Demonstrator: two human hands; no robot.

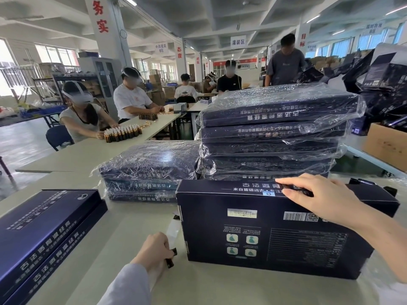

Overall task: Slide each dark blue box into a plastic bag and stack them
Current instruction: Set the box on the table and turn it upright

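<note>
Two hands are at the table point(220, 291). The right hand point(319, 199) reaches in from the right, fingers straight and close together, resting on the far top edge of the dark blue box point(253, 234) beneath it. The left hand point(154, 249), fingers curled, pinches a small dark strip point(172, 257) just left of that box. Bagged boxes point(271, 133) are stacked behind it.

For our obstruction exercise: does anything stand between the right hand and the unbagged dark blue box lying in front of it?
Nothing visible does: the right hand has its fingers on the far top edge of the box.
</note>
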